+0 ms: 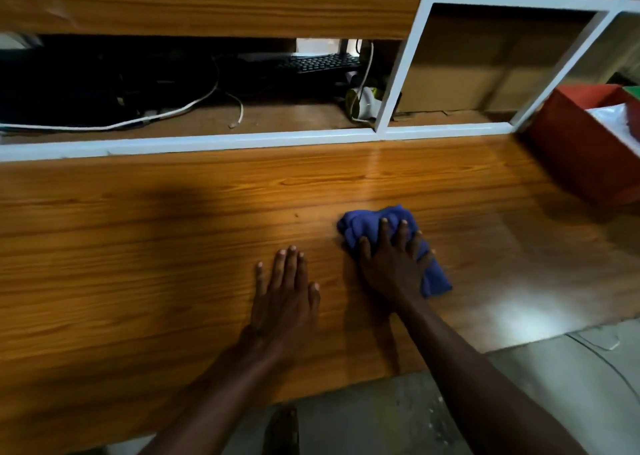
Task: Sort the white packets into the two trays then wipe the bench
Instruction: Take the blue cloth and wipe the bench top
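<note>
A crumpled blue cloth (360, 224) lies on the wooden bench (173, 247), right of centre. My right hand (393, 264) presses down on it, fingers spread over the folds. My left hand (285, 295) rests flat on the bare wood just left of the cloth, palm down, holding nothing. At the far right edge stands a red tray (571, 150) with white packets (613, 122) inside; a strip of a green tray (632, 92) shows behind it.
A white metal frame (242, 140) runs along the back of the bench, with uprights at the right. Behind it sit a black keyboard (325, 62), white cables (156, 117) and cardboard boxes (485, 70). The bench's front edge drops to a grey floor (381, 416).
</note>
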A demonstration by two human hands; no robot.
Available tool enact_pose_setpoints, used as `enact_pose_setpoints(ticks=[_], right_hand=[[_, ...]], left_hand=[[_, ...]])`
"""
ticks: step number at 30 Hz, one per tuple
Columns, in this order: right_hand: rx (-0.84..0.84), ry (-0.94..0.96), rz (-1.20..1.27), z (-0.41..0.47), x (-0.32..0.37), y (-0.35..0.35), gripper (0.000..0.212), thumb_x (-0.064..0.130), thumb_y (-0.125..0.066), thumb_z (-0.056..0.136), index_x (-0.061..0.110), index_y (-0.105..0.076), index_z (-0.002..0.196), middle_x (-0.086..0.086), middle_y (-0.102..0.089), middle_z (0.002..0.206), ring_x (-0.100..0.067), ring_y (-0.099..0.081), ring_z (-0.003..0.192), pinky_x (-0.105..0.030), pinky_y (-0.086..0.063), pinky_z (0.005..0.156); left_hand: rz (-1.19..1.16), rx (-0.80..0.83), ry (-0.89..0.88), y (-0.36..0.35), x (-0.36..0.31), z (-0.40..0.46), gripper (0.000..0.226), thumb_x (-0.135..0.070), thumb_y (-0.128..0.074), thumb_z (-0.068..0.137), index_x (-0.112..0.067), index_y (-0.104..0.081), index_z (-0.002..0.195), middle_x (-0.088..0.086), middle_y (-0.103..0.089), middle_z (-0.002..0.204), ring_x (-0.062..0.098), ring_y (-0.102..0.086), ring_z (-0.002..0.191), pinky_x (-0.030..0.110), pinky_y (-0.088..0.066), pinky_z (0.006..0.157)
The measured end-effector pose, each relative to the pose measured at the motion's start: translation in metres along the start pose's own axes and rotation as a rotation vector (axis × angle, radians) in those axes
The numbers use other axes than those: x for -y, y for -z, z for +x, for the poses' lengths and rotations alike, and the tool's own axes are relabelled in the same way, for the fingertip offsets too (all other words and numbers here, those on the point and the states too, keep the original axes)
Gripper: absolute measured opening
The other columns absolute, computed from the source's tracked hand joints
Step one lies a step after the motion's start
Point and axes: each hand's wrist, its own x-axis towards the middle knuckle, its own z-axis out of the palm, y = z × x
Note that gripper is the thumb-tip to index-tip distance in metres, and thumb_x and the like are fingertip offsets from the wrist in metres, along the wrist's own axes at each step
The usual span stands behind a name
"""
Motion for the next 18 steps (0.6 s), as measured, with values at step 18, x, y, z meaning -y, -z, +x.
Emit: enact_pose_setpoints(ticks=[18], right_hand=[[0.103,-0.013,0.010,0.183,0.073,0.012,0.075,0.070,-0.020,0.093,0.033,-0.016,0.158,-0.007,-0.008,0.168,-0.036,-0.003,0.153,-0.066,-0.002,0.117]], left_hand=[[0.015,0.012,-0.019,0.007,0.000,-0.002,0.063,-0.041,-0.040,0.097,-0.009,-0.035,0.151,0.010,-0.026,0.161,0.026,-0.022,0.150,0.060,-0.019,0.116]])
